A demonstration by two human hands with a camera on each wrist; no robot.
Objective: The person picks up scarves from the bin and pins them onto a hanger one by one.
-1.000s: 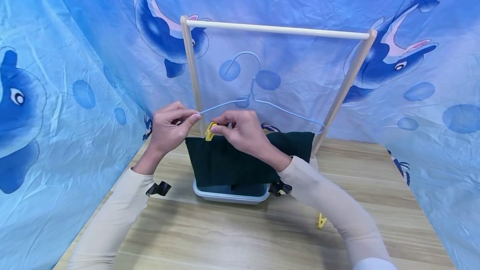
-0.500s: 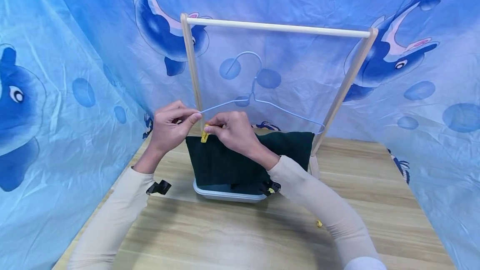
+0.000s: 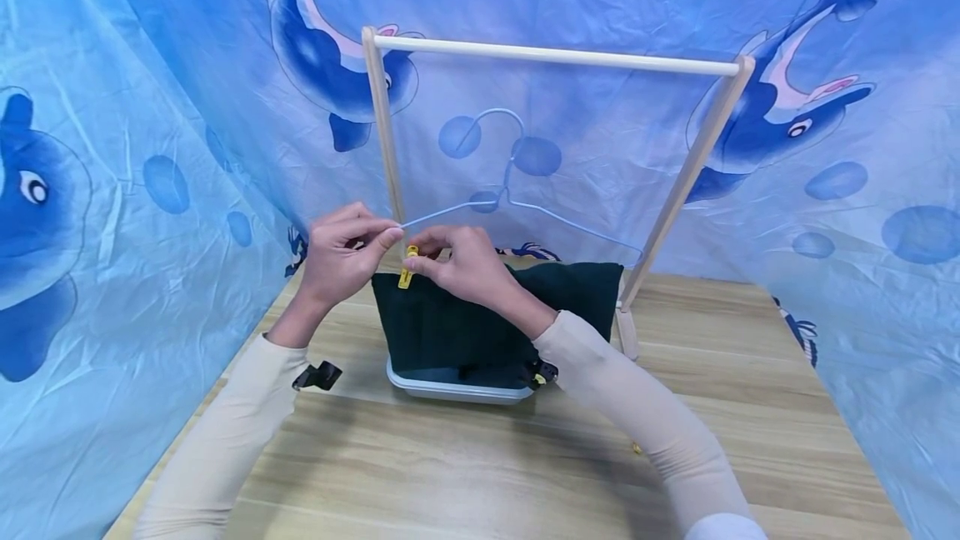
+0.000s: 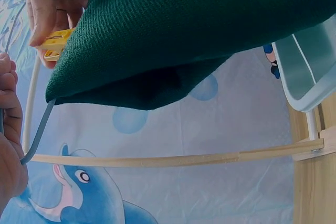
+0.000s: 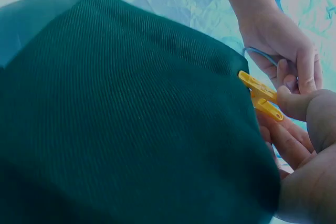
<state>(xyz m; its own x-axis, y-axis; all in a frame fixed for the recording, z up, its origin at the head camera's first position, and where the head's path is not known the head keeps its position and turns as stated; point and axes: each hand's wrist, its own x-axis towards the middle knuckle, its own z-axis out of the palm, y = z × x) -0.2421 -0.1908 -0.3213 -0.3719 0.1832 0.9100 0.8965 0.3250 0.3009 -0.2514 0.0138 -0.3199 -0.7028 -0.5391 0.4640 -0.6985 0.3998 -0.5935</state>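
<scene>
My left hand (image 3: 341,252) pinches the left end of a light blue wire hanger (image 3: 551,213). A dark green ribbed cloth (image 3: 457,323) hangs folded over the hanger's lower bar. In my right hand (image 3: 468,265) a yellow clothespin (image 3: 407,267) is held between thumb and fingers at the cloth's top edge, near its left corner. The right wrist view has the clothespin (image 5: 261,95) with its tip on the cloth (image 5: 136,103); whether it grips the bar inside cannot be told. From the left wrist, a bare bend of the hanger (image 4: 39,129) shows beside the cloth corner.
A wooden rack with a white rail (image 3: 555,56) stands behind the hanger. Under the cloth sits a light blue tub (image 3: 457,393). Another small yellow piece (image 3: 637,447) lies on the wooden table (image 3: 450,473), mostly hidden by the right sleeve. Dolphin-printed curtains surround the table.
My right hand has moved left along the cloth's top edge with the clothespin, towards the corner. The hanger's right end has shifted slightly left; my left hand has stayed in place.
</scene>
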